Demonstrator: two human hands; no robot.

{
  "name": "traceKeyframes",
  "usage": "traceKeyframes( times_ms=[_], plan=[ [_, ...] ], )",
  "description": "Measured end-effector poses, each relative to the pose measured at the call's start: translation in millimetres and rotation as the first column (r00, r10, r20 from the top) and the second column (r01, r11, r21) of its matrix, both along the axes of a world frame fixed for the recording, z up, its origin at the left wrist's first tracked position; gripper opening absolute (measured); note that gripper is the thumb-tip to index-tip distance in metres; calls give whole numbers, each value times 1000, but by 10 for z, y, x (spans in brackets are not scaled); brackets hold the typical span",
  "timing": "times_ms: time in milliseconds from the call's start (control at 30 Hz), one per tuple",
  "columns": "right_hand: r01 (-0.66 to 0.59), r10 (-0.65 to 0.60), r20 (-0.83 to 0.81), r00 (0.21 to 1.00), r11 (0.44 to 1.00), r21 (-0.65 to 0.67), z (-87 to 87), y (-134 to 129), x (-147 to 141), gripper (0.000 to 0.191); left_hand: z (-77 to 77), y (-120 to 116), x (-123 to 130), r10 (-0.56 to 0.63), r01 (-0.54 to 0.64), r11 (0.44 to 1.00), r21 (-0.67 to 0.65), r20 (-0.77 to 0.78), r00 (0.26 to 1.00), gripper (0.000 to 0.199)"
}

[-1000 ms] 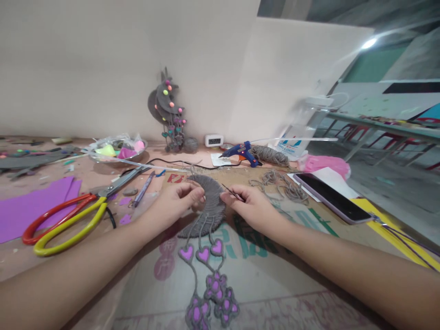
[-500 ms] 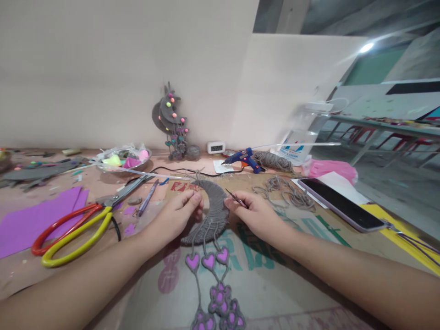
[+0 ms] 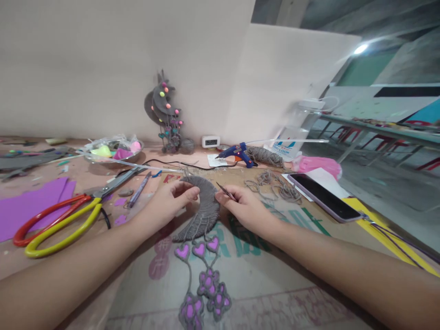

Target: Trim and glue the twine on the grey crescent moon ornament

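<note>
A crescent moon wrapped in grey yarn lies in front of me on the printed board. My left hand is at its inner curve, thumb and curled fingers closed on the edge near the upper tip. At the outer edge, my right hand grips a thin, dark, pointed tool, perhaps tweezers; its thumb touches the moon's rim. Grey strings run down from the moon to purple hearts edged in yarn. Below these hang purple-and-grey flowers.
Large scissors with red and yellow handles, a pen and purple sheets lie at left. Behind are a bowl, a decorated moon hanging and a blue glue gun. Loose yarn and a phone are at right.
The whole view has shifted, so things appear further left and slightly higher. My left thumb has stretched out from the curled fingers towards the moon's edge. The right hand still holds the tool.
</note>
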State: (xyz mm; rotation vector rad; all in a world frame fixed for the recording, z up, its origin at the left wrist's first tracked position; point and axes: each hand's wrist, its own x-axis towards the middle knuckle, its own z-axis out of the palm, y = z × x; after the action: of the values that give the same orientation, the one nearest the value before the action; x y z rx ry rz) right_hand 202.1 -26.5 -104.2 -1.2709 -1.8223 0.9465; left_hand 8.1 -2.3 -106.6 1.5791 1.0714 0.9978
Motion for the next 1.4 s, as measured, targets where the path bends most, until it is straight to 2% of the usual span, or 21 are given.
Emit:
traceKeyframes(
  times_ms=[133,200,300,400,500,633,800,900,1133,1300,1400],
  plan=[
    [-88,81,-121,989,995,-52,-18,-3,-9,19,63,-47,12,23,-22,999,26,-56,998,15],
    [-52,47,-160,986,998,-25,-32,9,4,25,64,-48,16,43,-42,999,27,-59,997,15],
    [19,-17,-116,993,1000,17,-53,40,34,21,33,-32,14,32,-32,999,9,-20,999,16],
    [12,-12,-99,995,1000,-1,-72,62,46,16,14,-20,4,6,-6,1000,24,-15,1000,17],
    [-3,3,-83,997,1000,0,-83,60,33,15,5,-15,-3,28,-28,999,18,-30,999,17],
    [15,-14,-36,999,999,35,-71,37,15,14,-52,2,-6,49,-46,998,-41,59,997,19],
    [20,-27,111,993,998,60,-21,10,22,25,-94,19,-16,43,-34,996,-84,102,994,22],
    [-14,11,166,986,1000,19,7,-13,7,27,-65,24,-34,27,-27,999,-37,17,999,26],
    [-1,-1,111,994,1000,12,21,-50,-13,31,6,-50,-7,-38,74,990,117,-290,956,32],
    [-4,5,81,997,1000,-10,36,-26,33,32,5,-53,3,-56,71,995,65,-211,976,29],
    [4,1,82,997,998,-60,45,-25,30,29,8,-35,-4,-31,46,998,52,-250,968,31]
  ],
)
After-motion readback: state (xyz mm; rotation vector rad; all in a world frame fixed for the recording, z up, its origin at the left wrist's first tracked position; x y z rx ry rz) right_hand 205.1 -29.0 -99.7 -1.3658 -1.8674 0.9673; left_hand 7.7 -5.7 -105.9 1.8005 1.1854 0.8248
